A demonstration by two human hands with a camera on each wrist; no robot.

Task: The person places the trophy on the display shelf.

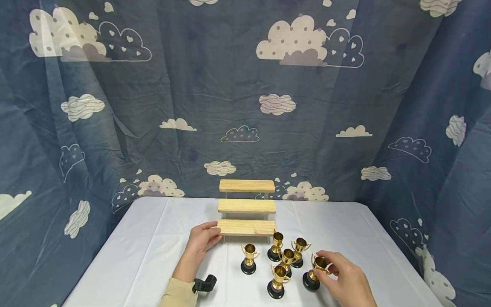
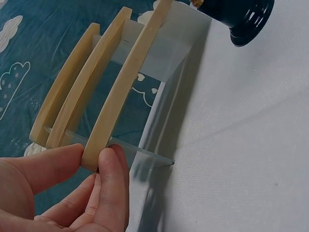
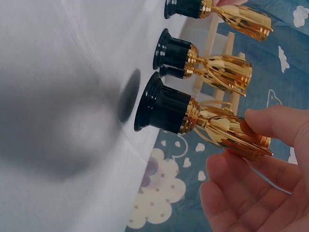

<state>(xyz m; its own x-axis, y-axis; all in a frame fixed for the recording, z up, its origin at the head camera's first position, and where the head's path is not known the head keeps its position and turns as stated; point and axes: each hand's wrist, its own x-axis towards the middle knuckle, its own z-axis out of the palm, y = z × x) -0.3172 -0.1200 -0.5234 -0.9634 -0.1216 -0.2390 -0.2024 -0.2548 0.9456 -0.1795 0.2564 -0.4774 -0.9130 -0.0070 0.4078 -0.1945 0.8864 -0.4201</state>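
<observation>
The right hand (image 1: 347,279) pinched a little gold cup (image 1: 315,273) at the table's front right, its black foot on the white cloth (image 1: 134,256). Five more cups (image 1: 284,260) stood beside it. The left hand (image 1: 201,241) gripped the wooden steps' (image 1: 246,207) lowest board (its wrist camera showed thumb and fingers (image 2: 113,179) squeezing the end).

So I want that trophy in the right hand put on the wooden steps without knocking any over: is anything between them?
Yes: other trophies stand between the held trophy and the steps, just before the lowest step.
</observation>
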